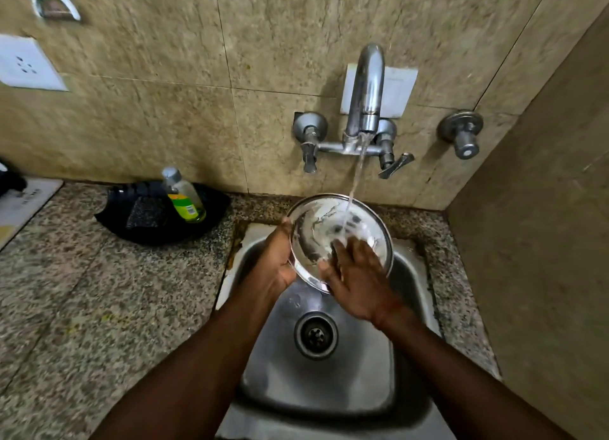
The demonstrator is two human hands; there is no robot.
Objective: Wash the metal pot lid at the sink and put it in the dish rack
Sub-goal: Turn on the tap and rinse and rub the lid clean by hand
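Observation:
The round metal pot lid (316,228) is tilted over the steel sink (329,387), its hollow side facing me. Water falls from the tap (367,90) onto the lid's middle. My left hand (275,265) grips the lid's left rim, thumb at the top edge. With straight fingers, my right hand (357,275) lies flat on the lid's lower inner face and hides that part. No dish rack is in view.
A black tray (138,222) on the granite counter left of the sink holds a scrub pad (146,210) and a dish soap bottle (184,197). Tiled walls close in behind and on the right. The drain (315,334) sits mid-sink.

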